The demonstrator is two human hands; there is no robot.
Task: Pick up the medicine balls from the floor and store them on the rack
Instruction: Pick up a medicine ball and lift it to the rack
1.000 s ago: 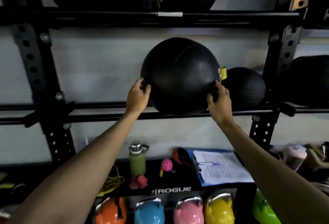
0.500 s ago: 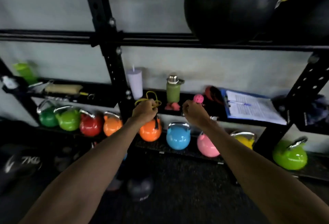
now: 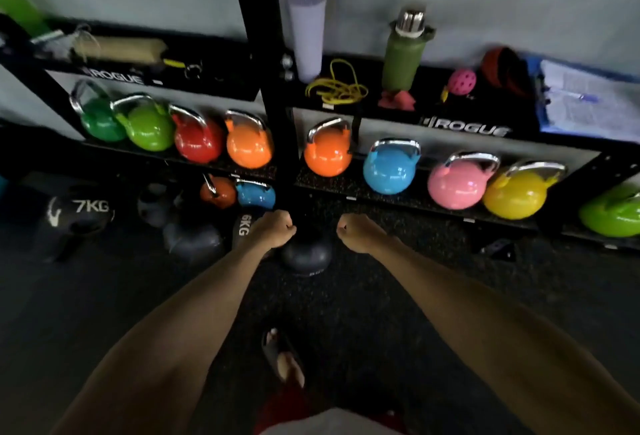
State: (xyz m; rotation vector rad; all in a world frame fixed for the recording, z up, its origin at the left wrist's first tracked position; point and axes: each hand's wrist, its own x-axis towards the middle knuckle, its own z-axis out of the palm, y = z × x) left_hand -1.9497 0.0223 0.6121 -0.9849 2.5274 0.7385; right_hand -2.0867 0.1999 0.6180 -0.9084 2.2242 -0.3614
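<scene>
— Left of the black upright (image 3: 266, 88)?
— Green kettlebell (image 3: 98, 123), red kettlebell (image 3: 195, 142), black medicine ball (image 3: 79, 218) lettered white.
— Right of it?
— Blue kettlebell (image 3: 389, 171), pink kettlebell (image 3: 457, 187), yellow kettlebell (image 3: 516, 194), olive bottle (image 3: 403, 59).

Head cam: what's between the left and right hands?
A dark ball on the floor shows through the gap between left hand and right hand, at the foot of the rack upright. Head view.
</scene>
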